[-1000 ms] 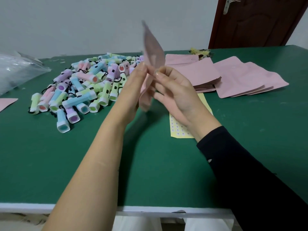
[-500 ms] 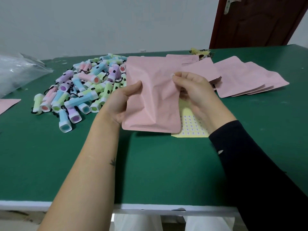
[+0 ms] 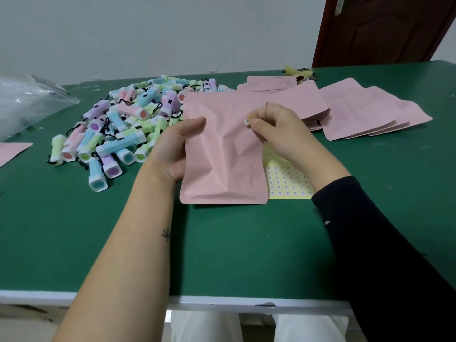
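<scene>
A green-topped table (image 3: pixel 98 243) with a white front edge fills the view, and a pale wall stands behind it.

Nearest to the camera, two forearms reach in, the right one in a dark sleeve. Between the hands is a flat pink pouch (image 3: pixel 222 154), creased down its middle, with its bottom edge low over the table. The left hand (image 3: pixel 172 149) grips the pouch's left edge, thumb across the front and fingers hidden behind. The right hand (image 3: pixel 278 129) has curled fingers and pinches a small round white sticker (image 3: pixel 246 121) between thumb and forefinger, held against the upper right of the pouch face.

Under the right wrist lies a yellow sticker sheet (image 3: pixel 286 181) covered in rows of small dots, partly hidden by the pouch and the hand.

Left of the left hand and just beyond it is a heap of pastel mini flashlights (image 3: pixel 123 129) in blue, green, pink and purple, with black cords. Beyond and to the right of the right hand lie overlapping stacks of pink pouches (image 3: pixel 357 112).

Far to the left are a crumpled clear plastic bag (image 3: pixel 27 102) and the corner of another pink pouch (image 3: pixel 12 150). A dark red door (image 3: pixel 382 30) stands far right.
</scene>
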Tool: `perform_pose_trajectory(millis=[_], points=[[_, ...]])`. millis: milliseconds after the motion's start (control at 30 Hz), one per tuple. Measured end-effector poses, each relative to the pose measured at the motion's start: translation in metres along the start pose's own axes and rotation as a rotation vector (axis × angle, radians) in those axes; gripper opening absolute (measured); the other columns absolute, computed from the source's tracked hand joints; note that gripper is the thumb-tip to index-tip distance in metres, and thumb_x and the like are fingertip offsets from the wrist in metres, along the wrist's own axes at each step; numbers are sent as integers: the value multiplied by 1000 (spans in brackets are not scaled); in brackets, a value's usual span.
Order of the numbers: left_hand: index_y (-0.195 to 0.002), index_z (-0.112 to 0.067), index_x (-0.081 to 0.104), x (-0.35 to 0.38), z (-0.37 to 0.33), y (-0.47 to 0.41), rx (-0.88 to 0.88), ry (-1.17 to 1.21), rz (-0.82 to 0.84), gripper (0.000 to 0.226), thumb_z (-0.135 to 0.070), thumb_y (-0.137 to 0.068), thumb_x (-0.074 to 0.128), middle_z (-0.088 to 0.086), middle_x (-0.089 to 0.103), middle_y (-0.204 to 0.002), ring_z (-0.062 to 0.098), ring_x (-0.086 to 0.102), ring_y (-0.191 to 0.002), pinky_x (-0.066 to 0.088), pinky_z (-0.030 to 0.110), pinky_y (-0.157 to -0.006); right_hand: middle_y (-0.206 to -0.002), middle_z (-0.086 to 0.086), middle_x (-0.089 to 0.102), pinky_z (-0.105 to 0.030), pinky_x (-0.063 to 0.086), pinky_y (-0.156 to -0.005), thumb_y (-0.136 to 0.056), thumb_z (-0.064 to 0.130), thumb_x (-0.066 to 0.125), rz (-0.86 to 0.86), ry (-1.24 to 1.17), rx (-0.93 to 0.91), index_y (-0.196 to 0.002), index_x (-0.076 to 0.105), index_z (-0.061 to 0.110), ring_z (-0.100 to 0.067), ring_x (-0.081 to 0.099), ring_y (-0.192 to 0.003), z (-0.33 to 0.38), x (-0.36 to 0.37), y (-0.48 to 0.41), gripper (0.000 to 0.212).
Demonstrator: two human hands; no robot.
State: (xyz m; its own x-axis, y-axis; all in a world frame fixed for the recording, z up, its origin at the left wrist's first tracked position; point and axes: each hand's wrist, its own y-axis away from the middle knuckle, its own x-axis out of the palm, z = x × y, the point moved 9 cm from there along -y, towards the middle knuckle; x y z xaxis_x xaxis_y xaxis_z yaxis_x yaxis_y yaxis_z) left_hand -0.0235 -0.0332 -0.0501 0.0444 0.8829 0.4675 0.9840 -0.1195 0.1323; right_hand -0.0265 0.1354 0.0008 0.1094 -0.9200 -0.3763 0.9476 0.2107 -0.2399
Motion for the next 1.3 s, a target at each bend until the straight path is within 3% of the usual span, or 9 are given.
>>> perform_pose_trajectory(millis=[67,133,200,300,533,667,867,1067,1300], points=[[-106,-7,68,0,0,1,0,-4,-8,23,-15,-96,49,9,74,-95,26,72,-85,61,38,-77,-139,-4,43,-2,29,-82,-96,11,55,-33,112,-42,-90,64,17,2,39,-129,3,-1,0,13],[-110,-7,66,0,-1,1,0,-8,-10,23,-15,-95,49,9,73,-97,26,71,-87,60,39,-79,-157,-6,24,-6,27,-97,-96,11,56,-65,199,-74,-93,65,14,-9,17,-146,4,0,-1,11],[-111,-7,65,1,-1,1,1,-15,-7,24,-15,-95,49,9,72,-98,27,70,-88,60,40,-82,-161,-6,14,-16,24,-105,-96,11,56,-92,297,-102,-96,66,11,-15,17,-146,4,-1,-1,10],[-109,-7,67,2,-1,2,-2,-26,-1,23,-14,-95,50,10,73,-97,27,71,-87,60,41,-82,-162,-5,12,-16,19,-100,-95,12,56,-119,388,-157,-96,66,12,-18,21,-143,8,-2,-1,10],[-113,-5,65,4,-1,3,6,-27,-1,26,-14,-95,50,12,72,-102,29,70,-92,59,41,-85,-161,-6,17,-33,26,-112,-94,14,56,-136,432,-210,-96,65,14,-21,22,-143,12,1,1,9],[-108,-4,68,8,-1,4,6,-17,28,25,-14,-95,49,13,73,-100,29,71,-91,58,42,-87,-159,-6,21,-32,28,-112,-93,15,58,-145,428,-223,-98,67,12,-21,24,-143,11,3,1,10],[-116,-3,65,11,0,4,-9,-12,53,31,-16,-93,50,13,71,-106,30,69,-97,54,43,-95,-157,-6,26,-40,37,-109,-90,13,61,-172,349,-211,-95,70,12,-23,26,-142,9,2,1,10],[-99,-4,76,8,1,3,3,-4,42,29,-15,-94,50,14,73,-104,30,70,-95,57,42,-89,-156,-5,28,-38,35,-111,-90,13,61,-179,350,-210,-94,68,10,-22,28,-142,9,3,1,9],[-110,-2,69,10,0,3,4,-2,51,29,-16,-95,48,14,72,-105,31,70,-96,57,42,-88,-155,-4,30,-36,36,-109,-89,15,62,-210,351,-198,-92,68,14,-20,28,-141,9,0,1,7]])
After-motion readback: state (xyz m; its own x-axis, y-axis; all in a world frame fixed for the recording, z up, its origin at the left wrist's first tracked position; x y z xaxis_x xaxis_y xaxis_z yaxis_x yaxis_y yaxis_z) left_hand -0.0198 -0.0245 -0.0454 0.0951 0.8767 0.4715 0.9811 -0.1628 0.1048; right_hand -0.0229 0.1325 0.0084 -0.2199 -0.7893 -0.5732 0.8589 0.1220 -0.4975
